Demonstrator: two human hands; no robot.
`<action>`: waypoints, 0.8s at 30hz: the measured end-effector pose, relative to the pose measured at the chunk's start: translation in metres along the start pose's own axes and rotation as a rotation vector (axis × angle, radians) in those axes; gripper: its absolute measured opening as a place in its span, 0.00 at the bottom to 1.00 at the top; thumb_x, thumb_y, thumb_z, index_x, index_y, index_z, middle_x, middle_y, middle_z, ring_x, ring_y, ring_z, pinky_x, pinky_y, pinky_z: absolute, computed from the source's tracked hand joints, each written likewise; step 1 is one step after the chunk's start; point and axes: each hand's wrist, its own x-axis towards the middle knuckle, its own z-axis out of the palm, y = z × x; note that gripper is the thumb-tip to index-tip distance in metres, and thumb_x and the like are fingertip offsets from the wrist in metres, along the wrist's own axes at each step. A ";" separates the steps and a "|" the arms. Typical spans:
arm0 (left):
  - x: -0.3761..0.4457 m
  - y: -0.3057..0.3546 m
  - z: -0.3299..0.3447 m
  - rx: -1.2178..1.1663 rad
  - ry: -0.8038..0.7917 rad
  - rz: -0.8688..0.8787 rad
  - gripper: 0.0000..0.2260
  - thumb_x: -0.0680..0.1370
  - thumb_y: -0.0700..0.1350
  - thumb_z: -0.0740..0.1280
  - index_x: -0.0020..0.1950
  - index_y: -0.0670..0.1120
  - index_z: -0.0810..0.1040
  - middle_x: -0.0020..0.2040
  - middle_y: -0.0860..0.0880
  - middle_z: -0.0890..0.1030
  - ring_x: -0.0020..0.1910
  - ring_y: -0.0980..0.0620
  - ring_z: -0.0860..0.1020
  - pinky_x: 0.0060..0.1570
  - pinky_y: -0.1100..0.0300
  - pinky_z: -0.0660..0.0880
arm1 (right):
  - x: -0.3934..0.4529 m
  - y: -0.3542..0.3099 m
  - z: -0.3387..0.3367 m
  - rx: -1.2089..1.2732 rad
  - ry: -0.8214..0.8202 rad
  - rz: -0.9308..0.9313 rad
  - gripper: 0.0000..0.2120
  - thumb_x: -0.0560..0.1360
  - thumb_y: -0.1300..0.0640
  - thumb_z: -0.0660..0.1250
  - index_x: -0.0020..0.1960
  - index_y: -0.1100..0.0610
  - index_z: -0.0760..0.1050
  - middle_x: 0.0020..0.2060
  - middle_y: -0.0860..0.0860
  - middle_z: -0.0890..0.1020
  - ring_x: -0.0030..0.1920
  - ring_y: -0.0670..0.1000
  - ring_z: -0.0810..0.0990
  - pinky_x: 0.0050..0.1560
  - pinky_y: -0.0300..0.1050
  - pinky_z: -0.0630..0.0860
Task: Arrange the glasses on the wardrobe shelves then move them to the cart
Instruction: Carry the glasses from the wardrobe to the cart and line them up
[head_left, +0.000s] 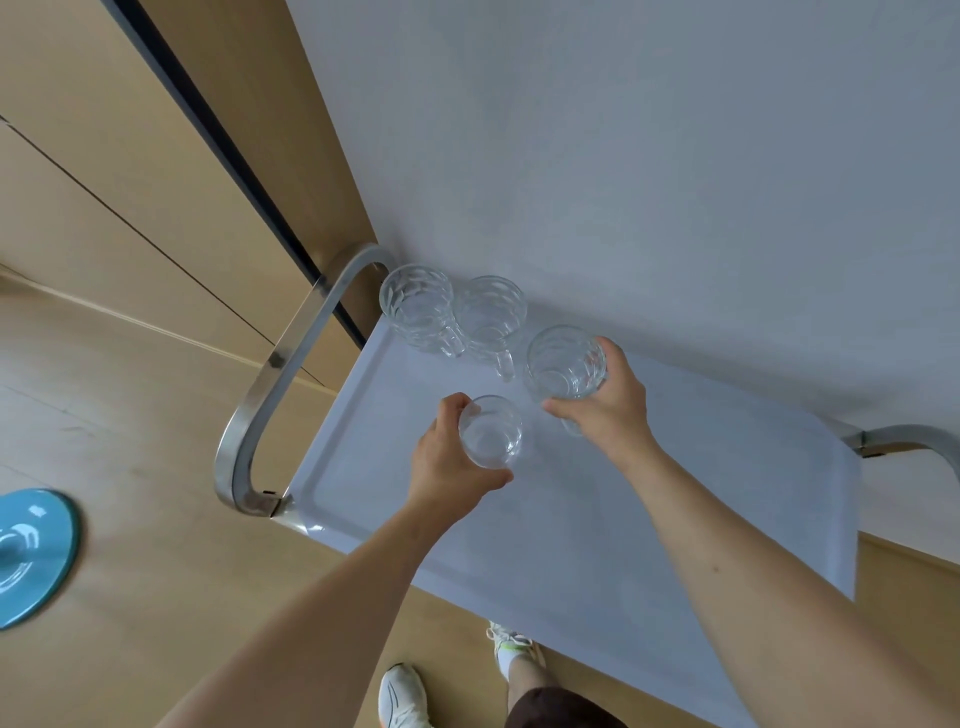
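Note:
Two clear patterned glass mugs stand side by side at the far left corner of the cart's white top tray (597, 519): one (415, 306) at the corner, the other (491, 317) just right of it. My right hand (608, 405) grips a third patterned glass mug (563, 364) from the near side, right of that pair, low over the tray. My left hand (447, 457) holds a smaller plain glass (491, 431) from its left side, in front of the pair. Whether either held glass touches the tray I cannot tell.
The cart has curved steel handles on the left (275, 384) and right (909, 436) and stands against a grey wall (675, 156). Wooden wardrobe panels (104, 156) rise at the left. A blue round base (31, 556) lies on the wood floor. My shoes (400, 696) are near the cart's front edge.

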 end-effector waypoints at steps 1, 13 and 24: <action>0.000 0.000 0.001 0.003 0.003 0.001 0.42 0.57 0.48 0.82 0.57 0.70 0.58 0.57 0.60 0.75 0.51 0.56 0.75 0.37 0.65 0.70 | 0.004 -0.002 0.000 0.005 -0.012 -0.001 0.42 0.59 0.57 0.84 0.69 0.46 0.70 0.57 0.43 0.79 0.58 0.49 0.79 0.57 0.41 0.74; 0.000 0.000 -0.001 0.040 0.012 -0.013 0.39 0.56 0.50 0.80 0.56 0.70 0.58 0.50 0.64 0.74 0.47 0.61 0.74 0.39 0.57 0.77 | 0.034 -0.017 -0.004 -0.020 -0.067 -0.016 0.42 0.60 0.59 0.84 0.68 0.47 0.70 0.58 0.45 0.80 0.60 0.51 0.79 0.62 0.48 0.77; 0.001 -0.001 -0.002 0.053 0.006 -0.014 0.38 0.57 0.50 0.80 0.58 0.65 0.61 0.50 0.64 0.75 0.48 0.61 0.75 0.44 0.53 0.77 | 0.056 -0.084 0.032 -0.750 -0.267 -0.323 0.59 0.61 0.31 0.78 0.81 0.52 0.54 0.77 0.53 0.67 0.80 0.60 0.56 0.77 0.65 0.50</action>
